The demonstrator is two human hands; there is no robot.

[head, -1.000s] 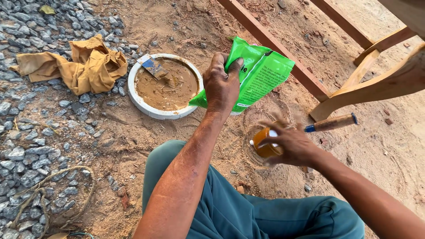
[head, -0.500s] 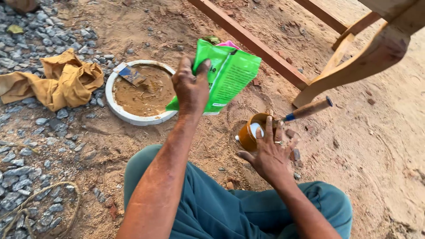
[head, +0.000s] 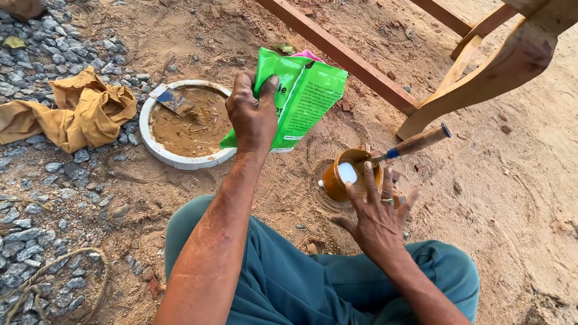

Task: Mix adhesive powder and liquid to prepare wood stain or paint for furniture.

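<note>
Head view: the left hand [head: 253, 117] reaches forward on a straight forearm, back of the hand up, fingers and thumb clamped on the lower left corner of a green pouch [head: 298, 102]. The pouch is a flat glossy bag with pale print, held tilted, its top pointing toward 1 o'clock, above the sandy ground [head: 500, 198]. The right hand [head: 379, 219] lies palm down at about 4 o'clock from the pouch, fingers spread apart and gripping nothing, its fingertips at the rim of a small brown cup [head: 343, 177] holding something white. A wooden-handled tool [head: 415, 143] with a blue band leans out of the cup toward 2 o'clock.

At 9 o'clock from the left hand sits a round white basin [head: 180, 159] of brown paste, with a scraper [head: 171, 99] lying in it. A crumpled tan cloth [head: 72, 108] lies farther left on grey gravel [head: 36, 192]. The tool's working end is hidden inside the cup. The print on the pouch is too small to make out. A wooden chair frame [head: 481, 84] is cut off at the top edge.
</note>
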